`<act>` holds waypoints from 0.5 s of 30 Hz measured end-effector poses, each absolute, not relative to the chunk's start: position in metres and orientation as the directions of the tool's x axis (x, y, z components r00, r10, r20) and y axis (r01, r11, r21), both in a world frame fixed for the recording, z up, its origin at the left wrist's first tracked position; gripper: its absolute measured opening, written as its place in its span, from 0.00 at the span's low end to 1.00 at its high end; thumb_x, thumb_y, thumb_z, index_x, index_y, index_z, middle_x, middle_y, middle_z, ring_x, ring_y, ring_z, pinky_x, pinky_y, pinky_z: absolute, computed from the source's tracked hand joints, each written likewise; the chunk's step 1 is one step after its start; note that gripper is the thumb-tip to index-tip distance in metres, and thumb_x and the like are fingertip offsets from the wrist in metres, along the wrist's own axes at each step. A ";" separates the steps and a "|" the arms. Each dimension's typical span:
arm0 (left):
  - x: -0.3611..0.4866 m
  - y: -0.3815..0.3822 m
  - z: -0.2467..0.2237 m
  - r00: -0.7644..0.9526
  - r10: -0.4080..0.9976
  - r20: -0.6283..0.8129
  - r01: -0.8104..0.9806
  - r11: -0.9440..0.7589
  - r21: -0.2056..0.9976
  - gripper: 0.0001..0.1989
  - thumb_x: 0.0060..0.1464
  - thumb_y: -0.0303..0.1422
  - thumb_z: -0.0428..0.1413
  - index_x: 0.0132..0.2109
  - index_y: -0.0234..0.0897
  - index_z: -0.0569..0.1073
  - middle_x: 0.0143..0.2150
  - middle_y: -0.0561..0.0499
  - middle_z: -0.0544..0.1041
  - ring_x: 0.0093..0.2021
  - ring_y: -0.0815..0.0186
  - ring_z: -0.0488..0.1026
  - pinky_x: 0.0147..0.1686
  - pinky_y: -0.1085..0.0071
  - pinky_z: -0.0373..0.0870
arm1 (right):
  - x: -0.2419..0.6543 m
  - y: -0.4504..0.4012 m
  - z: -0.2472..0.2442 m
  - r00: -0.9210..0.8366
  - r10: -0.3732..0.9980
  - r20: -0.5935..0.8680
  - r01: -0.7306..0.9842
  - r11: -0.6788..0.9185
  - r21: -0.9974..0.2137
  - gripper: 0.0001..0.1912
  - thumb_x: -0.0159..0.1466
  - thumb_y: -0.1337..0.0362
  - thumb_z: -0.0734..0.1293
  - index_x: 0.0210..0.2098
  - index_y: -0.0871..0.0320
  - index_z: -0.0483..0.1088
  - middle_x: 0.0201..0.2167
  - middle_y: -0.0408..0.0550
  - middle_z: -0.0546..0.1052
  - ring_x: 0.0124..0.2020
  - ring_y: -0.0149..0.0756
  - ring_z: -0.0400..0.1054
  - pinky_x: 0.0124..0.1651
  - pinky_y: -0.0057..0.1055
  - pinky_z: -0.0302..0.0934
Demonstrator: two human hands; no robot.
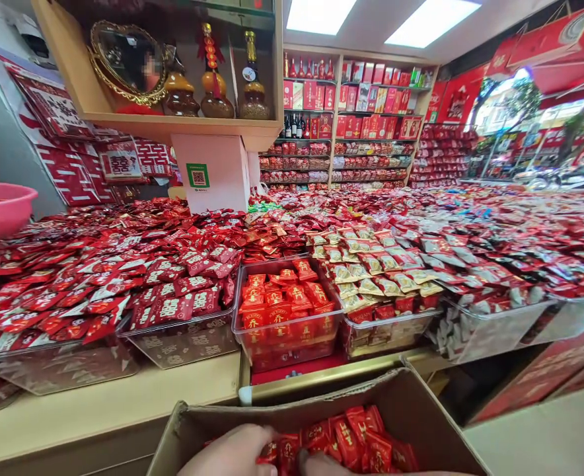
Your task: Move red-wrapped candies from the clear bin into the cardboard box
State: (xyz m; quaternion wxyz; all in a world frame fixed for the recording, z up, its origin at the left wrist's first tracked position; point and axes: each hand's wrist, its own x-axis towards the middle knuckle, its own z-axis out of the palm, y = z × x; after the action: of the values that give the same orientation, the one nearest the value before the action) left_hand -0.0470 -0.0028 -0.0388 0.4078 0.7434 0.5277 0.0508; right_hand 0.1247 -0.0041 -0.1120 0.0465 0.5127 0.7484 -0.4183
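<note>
We had our left hand (235, 451) and right hand (322, 465) inside a cardboard box (435, 420), among red packets (345, 441). Most lay just beyond the right, nearer hand, several long axes slanting away; whether our fingers gripped any, we couldn't tell.

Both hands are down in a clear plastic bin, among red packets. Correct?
Wrong container. The head view shows the left hand and right hand down in the open cardboard box, among red packets as you said.
</note>
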 end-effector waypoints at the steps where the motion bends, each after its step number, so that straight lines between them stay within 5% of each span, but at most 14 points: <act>1: -0.048 -0.001 -0.036 0.430 0.820 -0.377 0.753 -0.095 0.651 0.18 0.40 0.29 0.55 0.43 0.42 0.73 0.40 0.49 0.78 0.37 0.58 0.73 0.36 0.69 0.66 | 0.124 0.000 -0.109 -0.466 0.713 -0.524 0.821 0.128 -0.557 0.16 0.52 0.73 0.61 0.40 0.62 0.68 0.31 0.53 0.73 0.33 0.43 0.68 0.31 0.34 0.60; 5: -0.047 0.001 -0.023 0.452 0.786 -0.422 0.721 -0.043 0.692 0.25 0.38 0.30 0.57 0.48 0.38 0.69 0.46 0.44 0.74 0.43 0.55 0.70 0.42 0.66 0.64 | 0.134 0.011 -0.079 -0.528 0.692 -0.492 0.772 0.149 -0.618 0.12 0.42 0.73 0.66 0.29 0.59 0.71 0.22 0.42 0.70 0.24 0.32 0.63 0.24 0.24 0.55; 9: -0.034 0.001 -0.013 0.625 0.690 -0.365 0.491 0.017 0.871 0.19 0.40 0.32 0.59 0.44 0.36 0.70 0.42 0.50 0.75 0.42 0.61 0.69 0.41 0.70 0.63 | 0.156 0.019 -0.039 -0.624 0.712 -0.321 0.388 -0.074 -0.919 0.09 0.42 0.68 0.68 0.25 0.61 0.67 0.19 0.38 0.67 0.19 0.23 0.57 0.23 0.21 0.52; 15: -0.016 -0.001 0.001 0.687 0.689 -0.233 0.132 0.196 0.972 0.12 0.51 0.31 0.52 0.44 0.34 0.68 0.35 0.52 0.74 0.36 0.67 0.69 0.38 0.71 0.64 | 0.170 0.023 -0.006 -0.620 0.760 -0.193 0.015 -0.235 -0.972 0.13 0.48 0.59 0.68 0.25 0.62 0.63 0.17 0.38 0.66 0.17 0.23 0.58 0.23 0.22 0.52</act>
State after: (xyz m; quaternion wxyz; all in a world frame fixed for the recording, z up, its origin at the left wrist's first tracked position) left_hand -0.0163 -0.0010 0.0015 0.6941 0.6013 0.3412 0.2005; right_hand 0.1697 0.0230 -0.0059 -0.2641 0.3465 0.5593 -0.7053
